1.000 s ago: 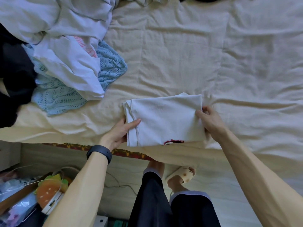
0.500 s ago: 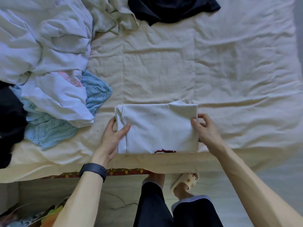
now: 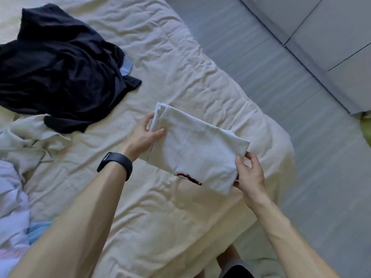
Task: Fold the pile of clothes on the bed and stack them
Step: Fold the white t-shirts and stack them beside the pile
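Note:
A folded white garment point(image 3: 197, 149) with a small red mark at its near edge is held just above the cream bed sheet point(image 3: 160, 207), near the bed's right corner. My left hand point(image 3: 143, 135) grips its left edge, thumb on top and fingers underneath. On the opposite side my right hand point(image 3: 249, 173) pinches the right edge. Unfolded clothes lie further left: a dark navy garment point(image 3: 60, 67) at the upper left, a pale crumpled piece point(image 3: 26, 137) below it, and white and light blue pieces point(image 3: 14, 207) at the left edge.
The bed's right edge drops to a grey floor point(image 3: 321, 177). Grey cabinet fronts point(image 3: 331, 37) stand at the upper right. A green object point(image 3: 366, 127) shows at the right border. My legs are at the bottom, close to the bed.
Both hands have lifted the folded white garment off the bed's near edge and carried it to the right. The view has swung right, so the pile now sits at the far left.

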